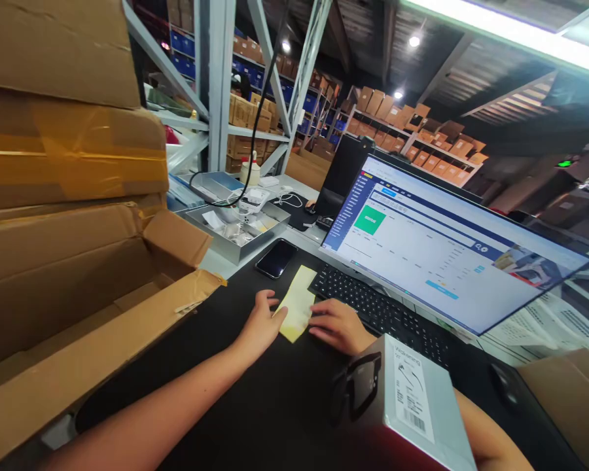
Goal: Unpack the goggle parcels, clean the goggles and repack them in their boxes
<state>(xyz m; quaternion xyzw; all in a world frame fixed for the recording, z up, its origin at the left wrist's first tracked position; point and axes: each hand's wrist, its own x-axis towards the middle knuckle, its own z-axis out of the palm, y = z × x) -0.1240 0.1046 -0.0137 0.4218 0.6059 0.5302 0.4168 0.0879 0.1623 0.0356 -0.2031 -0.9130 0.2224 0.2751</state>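
A pale yellow paper slip (298,303) lies on the black desk mat (255,392) in front of the keyboard (377,311). My left hand (261,325) pinches the slip's left edge between thumb and fingers. My right hand (338,325) rests on the slip's right edge beside the keyboard, fingers curled down onto it. Close to the camera, a grey box with a barcode label (412,399) stands over my right forearm.
A black phone (276,258) lies beyond the slip. A metal tray of small parts (235,226) sits behind it. Open cardboard boxes (69,261) crowd the left. A monitor (442,248) stands at the right, a mouse (504,384) beside it. Warehouse shelving fills the background.
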